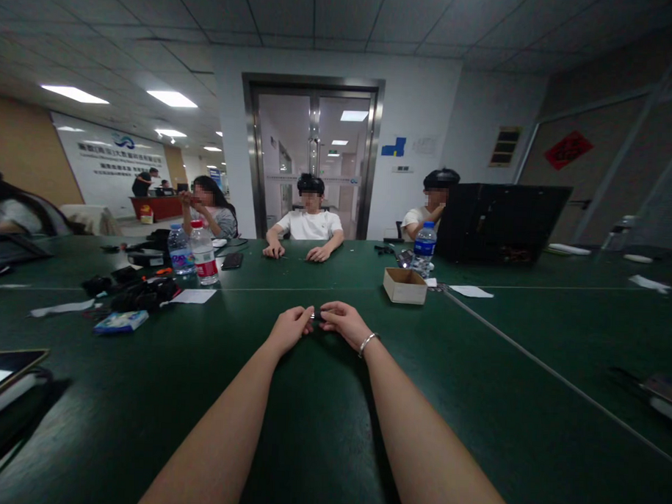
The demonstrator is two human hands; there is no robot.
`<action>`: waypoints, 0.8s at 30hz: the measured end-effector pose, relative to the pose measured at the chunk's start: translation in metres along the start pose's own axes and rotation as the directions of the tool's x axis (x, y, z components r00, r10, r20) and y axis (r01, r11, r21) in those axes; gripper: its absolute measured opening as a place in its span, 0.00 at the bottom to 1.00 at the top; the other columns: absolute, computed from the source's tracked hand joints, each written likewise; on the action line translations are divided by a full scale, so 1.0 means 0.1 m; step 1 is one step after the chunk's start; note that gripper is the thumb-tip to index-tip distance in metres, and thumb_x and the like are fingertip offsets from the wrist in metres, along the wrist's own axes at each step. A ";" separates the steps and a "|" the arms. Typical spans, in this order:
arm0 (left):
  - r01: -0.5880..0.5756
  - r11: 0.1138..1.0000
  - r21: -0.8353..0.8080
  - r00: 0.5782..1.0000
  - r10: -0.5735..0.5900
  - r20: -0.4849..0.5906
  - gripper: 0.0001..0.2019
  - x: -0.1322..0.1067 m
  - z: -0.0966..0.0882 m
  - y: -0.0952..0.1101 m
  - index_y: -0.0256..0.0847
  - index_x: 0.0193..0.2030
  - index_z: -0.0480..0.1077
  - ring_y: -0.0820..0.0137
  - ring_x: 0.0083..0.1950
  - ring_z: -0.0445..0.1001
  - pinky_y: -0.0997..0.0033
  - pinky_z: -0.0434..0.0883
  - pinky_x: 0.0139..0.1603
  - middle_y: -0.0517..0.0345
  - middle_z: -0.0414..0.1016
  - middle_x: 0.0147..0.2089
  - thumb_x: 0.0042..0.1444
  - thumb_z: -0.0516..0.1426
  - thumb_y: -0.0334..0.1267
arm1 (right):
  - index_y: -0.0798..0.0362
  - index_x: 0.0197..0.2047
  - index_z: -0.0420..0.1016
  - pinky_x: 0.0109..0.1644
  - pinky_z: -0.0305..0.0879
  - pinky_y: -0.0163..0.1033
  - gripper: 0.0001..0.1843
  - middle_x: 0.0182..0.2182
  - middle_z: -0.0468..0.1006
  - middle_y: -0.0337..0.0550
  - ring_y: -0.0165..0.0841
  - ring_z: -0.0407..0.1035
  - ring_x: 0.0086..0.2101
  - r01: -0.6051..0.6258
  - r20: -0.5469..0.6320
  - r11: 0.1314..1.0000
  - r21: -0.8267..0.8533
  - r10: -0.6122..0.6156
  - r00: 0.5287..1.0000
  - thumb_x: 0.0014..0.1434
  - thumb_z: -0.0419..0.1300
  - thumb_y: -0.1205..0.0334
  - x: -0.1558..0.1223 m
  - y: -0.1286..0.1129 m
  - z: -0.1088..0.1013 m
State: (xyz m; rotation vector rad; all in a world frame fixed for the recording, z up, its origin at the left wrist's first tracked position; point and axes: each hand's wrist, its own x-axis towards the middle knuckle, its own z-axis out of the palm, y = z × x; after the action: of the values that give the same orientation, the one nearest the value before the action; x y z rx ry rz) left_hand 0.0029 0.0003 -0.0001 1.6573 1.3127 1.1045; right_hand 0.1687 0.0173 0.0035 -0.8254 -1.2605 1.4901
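Both my forearms stretch out over the dark green table [319, 428]. My left hand [290, 328] and my right hand [343, 323] meet at the middle of the table, fingers curled and pinched together on a small dark object [315, 315] held between them. The object is too small to name. A thin bracelet [366, 343] circles my right wrist.
A small cardboard box [405, 285] stands just beyond my right hand. Water bottles [204, 253] and dark gear [141, 293] lie at the left, another bottle [423, 249] and an open laptop [499, 222] at the right. A phone [6, 369] lies near left. Three people sit across the table.
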 end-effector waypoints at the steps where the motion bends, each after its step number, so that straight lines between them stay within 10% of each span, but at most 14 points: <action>1: -0.001 1.000 -0.031 1.000 0.001 0.001 0.20 -0.01 0.00 0.01 0.36 0.35 0.68 0.72 0.27 0.69 0.76 0.62 0.24 0.54 0.72 0.29 0.51 0.51 0.54 | 0.59 0.34 0.70 0.25 0.70 0.26 0.10 0.24 0.75 0.41 0.27 0.72 0.23 -0.003 -0.006 1.000 0.007 0.003 1.000 0.47 0.64 0.73 0.00 0.00 0.00; 6: -0.078 0.981 -0.176 0.997 0.081 0.004 0.19 -0.04 -0.02 0.08 0.38 0.43 0.67 0.72 0.32 0.71 0.77 0.64 0.25 0.52 0.71 0.39 0.45 0.59 0.43 | 0.58 0.33 0.70 0.25 0.70 0.26 0.11 0.23 0.74 0.40 0.28 0.72 0.23 -0.003 -0.013 0.999 0.035 0.003 1.000 0.45 0.66 0.71 0.00 0.00 0.00; 18: -0.026 0.999 -0.037 0.999 0.025 -0.037 0.21 0.02 0.00 -0.04 0.35 0.31 0.70 0.73 0.26 0.68 0.74 0.66 0.26 0.56 0.69 0.25 0.50 0.52 0.54 | 0.56 0.33 0.68 0.30 0.70 0.32 0.20 0.27 0.72 0.37 0.28 0.70 0.25 0.066 0.038 0.996 -0.059 -0.063 0.997 0.35 0.70 0.69 0.02 0.06 -0.04; 24: -0.137 0.975 -0.173 0.990 0.131 -0.046 0.22 -0.04 -0.01 0.04 0.41 0.50 0.65 0.70 0.37 0.71 0.75 0.69 0.31 0.52 0.70 0.40 0.47 0.59 0.43 | 0.57 0.36 0.71 0.32 0.69 0.33 0.20 0.30 0.74 0.40 0.28 0.71 0.28 0.054 0.042 0.997 -0.051 -0.052 0.998 0.36 0.69 0.70 0.02 0.05 -0.03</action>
State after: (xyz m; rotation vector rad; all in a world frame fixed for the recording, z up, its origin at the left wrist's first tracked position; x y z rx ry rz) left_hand 0.0026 -0.0039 0.0031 1.6202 1.1032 1.2957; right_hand 0.1693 0.0202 -0.0014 -0.7927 -1.3464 1.4432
